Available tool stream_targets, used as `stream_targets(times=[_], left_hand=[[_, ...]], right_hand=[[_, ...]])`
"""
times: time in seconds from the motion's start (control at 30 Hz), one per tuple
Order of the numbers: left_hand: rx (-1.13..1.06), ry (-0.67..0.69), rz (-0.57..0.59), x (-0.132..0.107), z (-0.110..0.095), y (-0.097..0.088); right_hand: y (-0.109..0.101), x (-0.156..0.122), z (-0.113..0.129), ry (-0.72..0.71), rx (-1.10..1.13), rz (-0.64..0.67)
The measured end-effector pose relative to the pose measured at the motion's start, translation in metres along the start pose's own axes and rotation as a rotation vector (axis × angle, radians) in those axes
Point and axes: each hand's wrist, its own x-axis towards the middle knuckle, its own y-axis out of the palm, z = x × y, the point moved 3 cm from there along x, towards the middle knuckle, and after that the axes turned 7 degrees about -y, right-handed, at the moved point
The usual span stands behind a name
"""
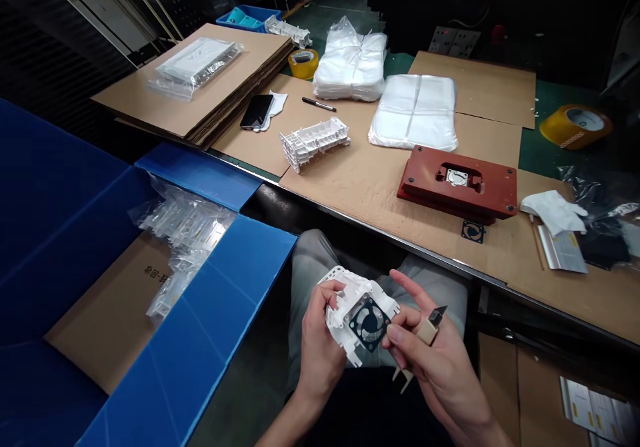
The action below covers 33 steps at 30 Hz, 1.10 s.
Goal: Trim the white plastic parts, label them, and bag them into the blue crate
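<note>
My left hand (323, 334) grips a white plastic housing (345, 307) above my lap. A black square fan-shaped piece (370, 324) with a round, spiral-cut opening lies against its face. My right hand (425, 347) is at the housing's right side, its thumb and a finger at the edge of the black piece. Held in the same hand is a beige tool (427, 331) with a dark pointed tip at the top and a forked lower end; its kind I cannot make out. The right index finger points up and away.
A red fixture (460, 184), a similar black piece (473, 232) and another white housing (315, 142) are on the bench. Behind are bundled plastic bags (415, 110), a marker (319, 104) and a phone (257, 111). At left, a blue box (220, 294) holds bagged parts.
</note>
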Motion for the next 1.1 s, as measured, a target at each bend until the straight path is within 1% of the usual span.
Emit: stream_targets(times=[0.2,0.37,0.57,0.9,1.1], left_hand=[[0.072,0.037,-0.013,-0.0022,-0.0028,-0.0037],[0.078,0.045,-0.037,-0.0016,-0.0007,-0.0054],[0.098,0.079,-0.028,-0.0012,-0.0003,-0.0057],[0.096,0.064,-0.017,-0.0034,-0.0003,-0.0032],[0.095,0.074,-0.014,-0.0043,-0.0009,-0.0030]], right_hand=[[0.0001,0.0003,0.0004,0.016,0.004,-0.011],[0.0005,0.0002,-0.0008,0.046,0.040,0.000],[0.0022,0.0008,0.0019,0.085,0.015,-0.015],[0.0002,-0.0005,0.0014,0.000,-0.094,-0.061],[-0.0012,0.0011,0.0009,-0.015,-0.144,-0.075]])
